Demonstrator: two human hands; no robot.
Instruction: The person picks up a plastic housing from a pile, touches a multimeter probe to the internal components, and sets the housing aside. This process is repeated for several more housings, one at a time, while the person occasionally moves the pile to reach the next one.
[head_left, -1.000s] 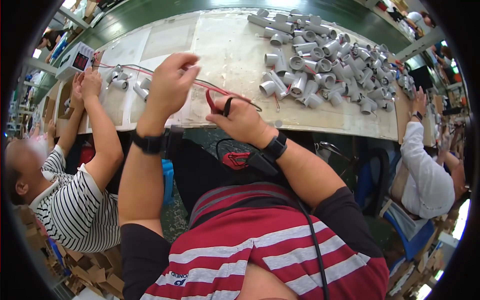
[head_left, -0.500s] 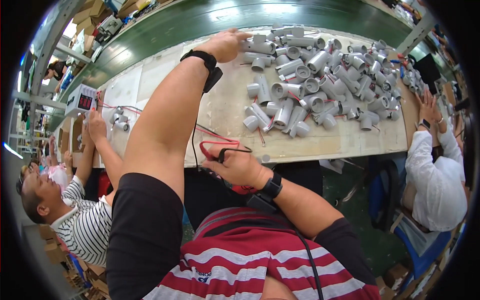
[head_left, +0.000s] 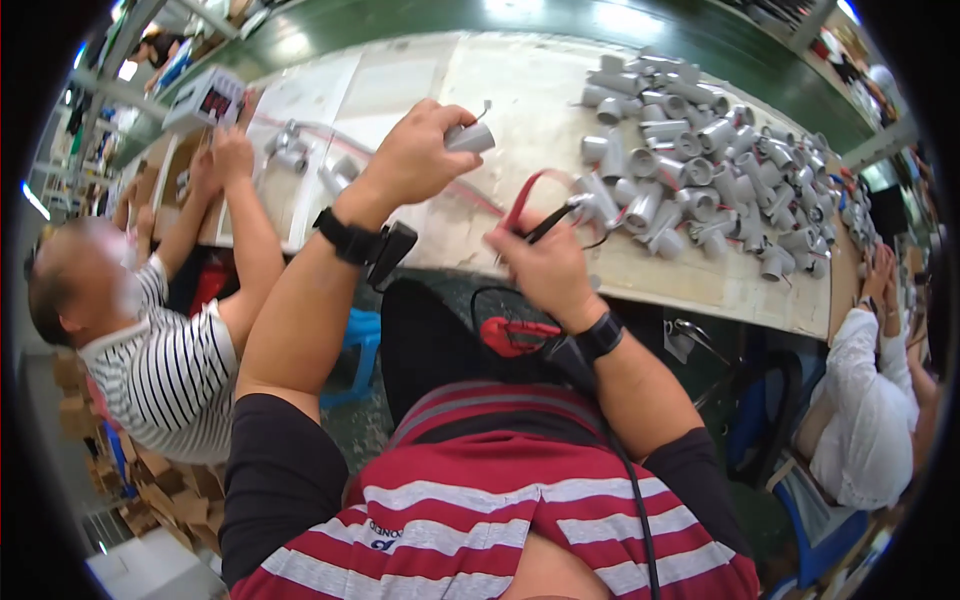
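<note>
My left hand is closed around a grey plastic cylinder, with a short wire end standing up from it. It is held above the table, left of a large pile of similar grey tube-shaped parts. My right hand grips a red lead and a black lead near the table's front edge. The leads' tips are hard to make out. On the table behind my left wrist lies a loose grey part.
A small box with a red digital display stands at the far left, near more grey parts. A co-worker in a striped shirt sits at left, another in white at right. A blue stool stands below the table.
My left hand has drawn back from the pile's edge and now holds a grey cylinder. My right hand has risen with the leads, over the table's edge. The view has shifted.
</note>
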